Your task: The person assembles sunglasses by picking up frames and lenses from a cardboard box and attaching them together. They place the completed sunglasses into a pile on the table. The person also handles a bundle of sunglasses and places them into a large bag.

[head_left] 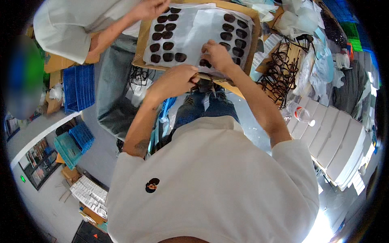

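Note:
Dark sunglass lenses [180, 57] lie in rows on white paper [198, 34] inside a shallow cardboard box [139, 52]. Over the box's near edge is my left hand [178, 80], its fingers pinched together; what they hold, if anything, is hidden. My right hand [220, 58] reaches over the paper with curled fingers, close beside a single dark lens [205, 63]. Whether the right fingers grip something cannot be made out. Several lenses [238, 52] form two columns to its right, and more line the left side of the paper.
Another person's hand [150, 9] is at the box's far left corner. Tangled black eyeglass frames [279, 73] lie to the right, near a plastic bottle [303, 115] and white boxes [330, 131]. A grey-lined bin [113, 85] and a blue crate [79, 87] stand left.

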`<state>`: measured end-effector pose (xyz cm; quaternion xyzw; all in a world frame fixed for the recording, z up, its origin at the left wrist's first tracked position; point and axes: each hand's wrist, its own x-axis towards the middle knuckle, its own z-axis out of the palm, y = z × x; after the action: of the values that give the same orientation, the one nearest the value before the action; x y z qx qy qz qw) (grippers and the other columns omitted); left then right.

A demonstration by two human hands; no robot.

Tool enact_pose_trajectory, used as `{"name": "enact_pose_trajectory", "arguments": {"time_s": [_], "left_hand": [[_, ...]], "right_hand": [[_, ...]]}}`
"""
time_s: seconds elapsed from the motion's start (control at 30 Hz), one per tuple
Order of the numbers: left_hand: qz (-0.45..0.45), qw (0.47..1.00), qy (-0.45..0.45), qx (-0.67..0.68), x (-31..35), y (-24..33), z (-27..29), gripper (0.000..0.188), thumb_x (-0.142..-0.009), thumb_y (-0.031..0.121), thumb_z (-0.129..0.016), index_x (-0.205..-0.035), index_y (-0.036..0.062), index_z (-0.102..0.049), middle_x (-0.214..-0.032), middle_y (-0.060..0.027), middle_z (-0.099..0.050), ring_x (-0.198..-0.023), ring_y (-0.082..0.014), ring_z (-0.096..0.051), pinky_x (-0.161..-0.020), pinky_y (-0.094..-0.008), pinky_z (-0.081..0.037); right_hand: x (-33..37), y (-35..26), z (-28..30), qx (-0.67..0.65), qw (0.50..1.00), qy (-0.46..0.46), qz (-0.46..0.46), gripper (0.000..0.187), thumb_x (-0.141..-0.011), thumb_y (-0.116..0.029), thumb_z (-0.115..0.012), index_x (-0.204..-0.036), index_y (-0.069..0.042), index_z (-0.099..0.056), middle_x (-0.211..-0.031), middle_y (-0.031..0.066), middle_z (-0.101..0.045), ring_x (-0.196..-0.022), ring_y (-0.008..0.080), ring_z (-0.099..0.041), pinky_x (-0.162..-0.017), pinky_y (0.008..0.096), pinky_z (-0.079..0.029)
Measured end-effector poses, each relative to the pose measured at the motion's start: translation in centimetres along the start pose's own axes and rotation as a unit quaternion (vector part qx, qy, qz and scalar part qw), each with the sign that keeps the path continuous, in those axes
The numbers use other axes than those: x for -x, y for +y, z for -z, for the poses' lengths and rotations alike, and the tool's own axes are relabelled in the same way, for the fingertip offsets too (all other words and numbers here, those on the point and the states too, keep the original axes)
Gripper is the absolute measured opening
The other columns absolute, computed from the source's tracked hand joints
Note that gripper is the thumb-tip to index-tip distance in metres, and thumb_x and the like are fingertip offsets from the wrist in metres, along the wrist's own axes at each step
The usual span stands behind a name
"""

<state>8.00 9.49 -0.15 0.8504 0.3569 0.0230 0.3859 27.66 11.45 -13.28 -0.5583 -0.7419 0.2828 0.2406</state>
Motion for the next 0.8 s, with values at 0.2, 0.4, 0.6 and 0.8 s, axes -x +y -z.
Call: {"name": "enact_pose_trajectory", "arguments": {"time_s": [0.2, 0.4, 0.6, 0.8], "left_hand": [[0.200, 0.979, -0.030, -0.035, 2.7, 7.2, 2.4, 0.017, -0.075, 0.008, -0.070, -0.086, -0.0002, -0.061, -0.087, -0.0143, -0.063, -0.082, -0.0290, -0.063, -0.067, -0.0376, -0.049], [-0.211, 0.961, 0.057, -0.169, -4.3, 15.4, -2.1, 0.025, -0.068, 0.018, -0.076, -0.088, 0.0075, -0.066, -0.088, -0.0027, -0.062, -0.082, -0.0220, -0.061, -0.065, -0.0359, -0.050], [-0.362, 0.890, 0.129, -0.244, -16.2, 18.1, -6.1, 0.021, -0.077, 0.007, -0.064, -0.098, 0.0047, -0.066, -0.107, -0.0066, -0.062, -0.104, -0.0224, -0.056, -0.092, -0.0363, -0.045], [-0.300, 0.888, 0.130, -0.324, -31.3, 12.8, -15.0, 0.026, -0.092, 0.012, -0.055, -0.116, 0.0032, -0.063, -0.117, -0.0110, -0.065, -0.105, -0.0270, -0.060, -0.092, -0.0415, -0.047]], "right_hand": [[10.5, -6.2, 14.5, -0.412, 0.900, 0.107, -0.095, 0.040, -0.087, -0.029, -0.073, -0.114, -0.001, -0.064, -0.099, 0.0086, -0.071, -0.084, 0.0207, -0.067, -0.076, 0.0369, -0.053], [16.0, -9.4, 21.1, -0.236, 0.950, -0.171, -0.117, 0.042, -0.081, -0.023, -0.077, -0.112, 0.000, -0.061, -0.084, 0.0126, -0.069, -0.077, 0.0274, -0.067, -0.071, 0.0362, -0.051], [18.1, 2.1, 24.3, 0.184, 0.973, 0.065, -0.122, 0.015, -0.071, 0.000, -0.066, -0.086, 0.000, -0.066, -0.080, 0.0193, -0.067, -0.080, 0.0396, -0.064, -0.072, 0.0458, -0.051], [14.6, 11.9, 26.9, 0.173, 0.953, 0.025, -0.247, 0.041, -0.071, 0.004, -0.066, -0.111, 0.001, -0.062, -0.102, 0.0222, -0.067, -0.099, 0.0384, -0.063, -0.085, 0.0446, -0.051]]}}
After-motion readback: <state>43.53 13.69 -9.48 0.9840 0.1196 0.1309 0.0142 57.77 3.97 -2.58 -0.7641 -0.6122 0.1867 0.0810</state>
